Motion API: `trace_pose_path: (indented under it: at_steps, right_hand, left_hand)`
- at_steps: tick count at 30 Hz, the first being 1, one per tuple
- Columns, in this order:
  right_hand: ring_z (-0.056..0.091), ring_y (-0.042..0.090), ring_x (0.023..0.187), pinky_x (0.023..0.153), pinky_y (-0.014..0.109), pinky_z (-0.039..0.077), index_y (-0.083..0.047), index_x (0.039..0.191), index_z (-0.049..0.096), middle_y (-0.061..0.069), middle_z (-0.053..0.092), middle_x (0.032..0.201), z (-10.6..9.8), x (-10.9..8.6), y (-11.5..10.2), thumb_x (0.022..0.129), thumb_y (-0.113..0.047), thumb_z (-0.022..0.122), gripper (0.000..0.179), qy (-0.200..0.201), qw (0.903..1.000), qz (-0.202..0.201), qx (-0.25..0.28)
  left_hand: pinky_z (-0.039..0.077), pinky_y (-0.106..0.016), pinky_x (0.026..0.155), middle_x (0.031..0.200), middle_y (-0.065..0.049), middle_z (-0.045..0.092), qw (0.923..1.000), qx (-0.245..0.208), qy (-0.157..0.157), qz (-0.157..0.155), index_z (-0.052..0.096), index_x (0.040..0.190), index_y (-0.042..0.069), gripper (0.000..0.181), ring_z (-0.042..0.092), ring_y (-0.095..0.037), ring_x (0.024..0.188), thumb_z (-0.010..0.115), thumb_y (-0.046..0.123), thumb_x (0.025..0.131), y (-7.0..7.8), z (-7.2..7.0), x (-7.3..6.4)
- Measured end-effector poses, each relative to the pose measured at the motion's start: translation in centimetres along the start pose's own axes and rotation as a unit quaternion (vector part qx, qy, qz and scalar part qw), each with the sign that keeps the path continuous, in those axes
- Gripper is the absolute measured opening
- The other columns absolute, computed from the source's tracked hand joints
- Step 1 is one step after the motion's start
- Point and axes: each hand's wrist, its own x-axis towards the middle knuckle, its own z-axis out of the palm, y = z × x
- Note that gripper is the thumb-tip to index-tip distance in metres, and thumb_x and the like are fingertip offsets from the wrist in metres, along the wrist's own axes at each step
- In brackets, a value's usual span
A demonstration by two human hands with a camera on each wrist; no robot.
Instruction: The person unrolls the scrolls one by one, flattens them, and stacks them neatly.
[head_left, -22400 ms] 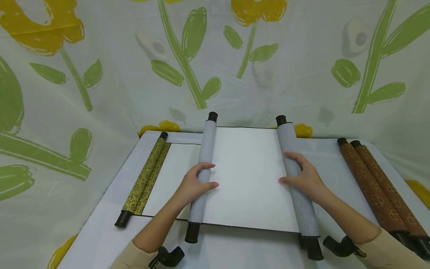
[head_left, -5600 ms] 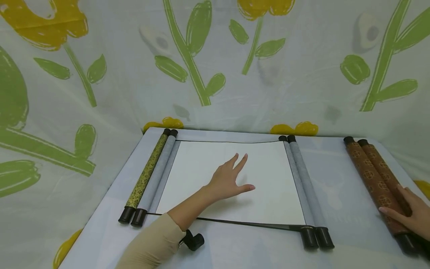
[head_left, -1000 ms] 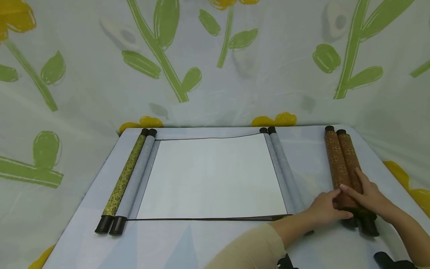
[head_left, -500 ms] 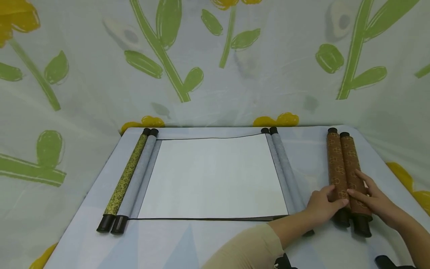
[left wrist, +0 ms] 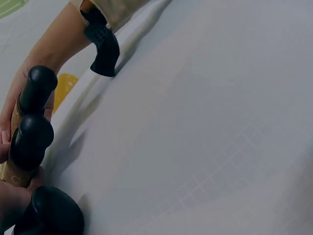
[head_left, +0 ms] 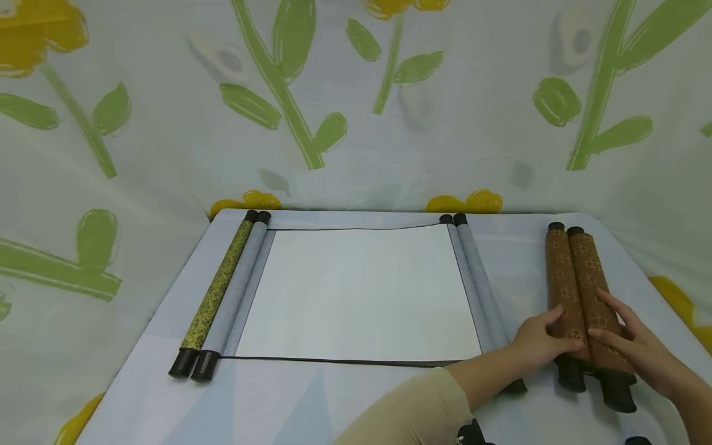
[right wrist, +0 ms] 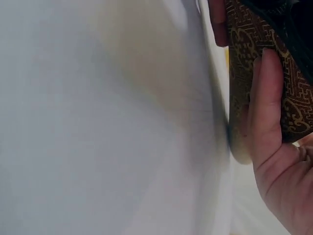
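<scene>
Since the frame a few seconds back, the left hand has come across from above the white paper sheet to the brown patterned cloth scroll with black knob ends, where the right hand already was; the scroll's near end has swung inward, towards the sheet. It now lies at the right of the tabletop as two rolls side by side, nearly touching. The left hand pinches the left roll between thumb and fingers; the right hand does the same on the right roll, both near the close end.

The scroll looks light and fairly firm along its length, with a cloth face that should grip well, though paper inside could crease if squeezed. Holding each roll near its middle would probably keep the pair level; the smooth knobs look more slippery.

The fingertips beneath the rolls are hidden, and whether a sheet joins the rolls cannot be told. The left forearm covers part of the grey cloth scroll, and the left wrist view cuts off most of its own hand.
</scene>
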Motion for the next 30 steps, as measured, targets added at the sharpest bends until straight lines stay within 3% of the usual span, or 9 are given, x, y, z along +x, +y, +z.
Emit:
trace_pose_path:
  at_steps: [1,3,6,10,13,16,18,25,30]
  right_hand:
    - [0.027,-0.017,0.100,0.073,0.033,0.046,-0.043,0.147,-0.015,-0.002,-0.028,0.152,0.1,-0.1,0.3,0.102,-0.018,0.040,0.075,0.004,0.9999,-0.006,-0.013]
    - [0.027,-0.020,0.098,0.069,0.023,0.043,-0.042,0.148,-0.013,-0.012,-0.024,0.151,0.4,-0.4,0.3,0.102,-0.015,0.041,0.076,0.011,0.9997,-0.017,-0.015]
    - [0.028,-0.012,0.110,0.066,0.017,0.042,-0.040,0.149,-0.011,-0.024,-0.017,0.147,0.7,-0.6,0.0,0.102,-0.013,0.040,0.075,0.015,0.9993,-0.031,-0.016]
    - [0.015,0.010,0.133,0.071,0.034,0.047,-0.038,0.150,-0.010,-0.029,-0.014,0.145,1.1,-0.5,-0.7,0.101,-0.010,0.040,0.075,0.014,0.9985,-0.051,-0.018]
    - [0.026,0.004,0.129,0.069,0.038,0.048,-0.037,0.151,-0.009,-0.025,-0.005,0.146,1.2,-0.3,-1.3,0.101,-0.007,0.042,0.077,0.012,0.9977,-0.064,-0.020]
    - [0.043,-0.008,0.109,0.066,0.031,0.050,-0.036,0.151,-0.006,-0.021,0.013,0.141,1.3,-0.2,-1.8,0.099,-0.002,0.043,0.079,0.005,0.9967,-0.081,0.006]
    - [0.053,-0.008,0.096,0.064,0.027,0.051,-0.034,0.152,-0.003,-0.022,0.023,0.133,1.4,-0.2,-2.1,0.097,0.003,0.043,0.081,0.000,0.9942,-0.100,0.042]
    - [0.061,0.004,0.097,0.065,0.031,0.054,-0.028,0.153,-0.001,-0.021,0.040,0.123,2.3,0.1,-3.5,0.093,0.014,0.041,0.085,-0.051,0.9737,-0.163,0.151]
    - [0.061,0.007,0.097,0.067,0.033,0.054,-0.025,0.153,-0.003,-0.016,0.041,0.126,3.2,0.1,-4.9,0.091,0.016,0.041,0.086,-0.079,0.9711,-0.179,0.136]
  left_hand:
    - [0.042,-0.019,0.092,0.135,0.017,0.050,1.0000,-0.005,-0.002,-0.003,0.050,0.138,0.026,0.060,0.047,-0.001,0.121,0.073,0.018,0.083,0.0,0.0,0.0]
    - [0.041,-0.018,0.092,0.136,0.017,0.049,0.9998,-0.014,-0.013,-0.006,0.049,0.139,0.025,0.064,0.045,-0.001,0.122,0.074,0.012,0.082,0.1,-0.1,0.1]
    - [0.042,-0.018,0.090,0.135,0.018,0.049,0.9989,-0.034,-0.031,-0.008,0.050,0.138,0.028,0.067,0.045,0.001,0.121,0.074,0.005,0.080,0.3,-0.4,0.1]
    - [0.046,-0.020,0.083,0.128,0.018,0.053,0.9929,-0.110,-0.035,-0.028,0.057,0.130,0.035,0.068,0.049,0.000,0.113,0.072,-0.004,0.077,0.5,-0.7,0.0]
    - [0.047,-0.022,0.080,0.123,0.018,0.053,0.9869,-0.155,-0.032,-0.034,0.060,0.125,0.037,0.067,0.050,-0.001,0.107,0.071,-0.008,0.076,0.5,-1.1,-0.2]
    - [0.046,-0.022,0.081,0.125,0.017,0.051,0.9877,-0.150,-0.043,-0.018,0.058,0.126,0.037,0.068,0.048,-0.001,0.109,0.072,-0.007,0.075,0.5,-1.6,-0.4]
    - [0.045,-0.021,0.083,0.127,0.017,0.049,0.9898,-0.133,-0.051,0.000,0.057,0.128,0.037,0.070,0.047,0.000,0.111,0.073,-0.006,0.074,0.5,-2.0,-0.4]
    - [0.043,-0.020,0.085,0.134,0.016,0.045,0.9921,-0.085,-0.084,0.040,0.046,0.137,0.039,0.081,0.045,0.001,0.115,0.075,-0.003,0.074,0.2,-3.8,-0.6]
    - [0.042,-0.017,0.085,0.143,0.014,0.036,0.9862,-0.073,-0.139,0.052,0.030,0.147,0.038,0.094,0.042,0.002,0.118,0.073,-0.005,0.075,0.0,-5.2,-1.0]
